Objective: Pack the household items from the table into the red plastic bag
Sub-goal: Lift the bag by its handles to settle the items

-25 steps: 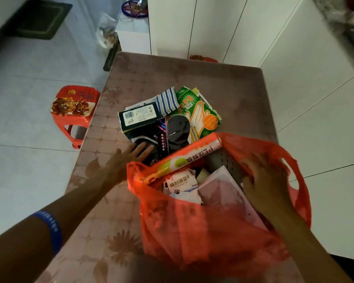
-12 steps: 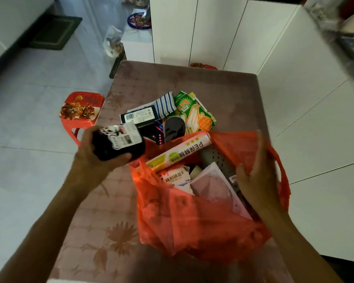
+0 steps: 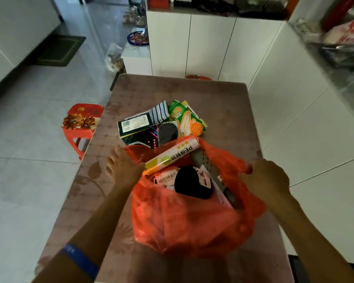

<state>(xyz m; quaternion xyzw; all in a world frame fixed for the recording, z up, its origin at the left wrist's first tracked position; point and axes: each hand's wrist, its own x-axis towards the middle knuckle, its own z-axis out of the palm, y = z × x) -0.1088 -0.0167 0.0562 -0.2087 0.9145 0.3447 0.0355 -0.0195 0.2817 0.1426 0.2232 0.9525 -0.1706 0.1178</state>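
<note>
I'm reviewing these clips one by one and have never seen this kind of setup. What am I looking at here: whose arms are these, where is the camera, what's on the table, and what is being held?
There is no robot here. A person wears a wide-angle camera on the head, so you look forward and down along their two bare arms. On the table stands a red plastic bag, already holding a long roll box, a white packet and a black bundle. Beyond the bag, not yet packed, lie a dark box, a striped cloth and a green glove packet. The right hand grips the bag's handle. The left hand is at the bag's left rim with fingers spread, holding nothing.
</note>
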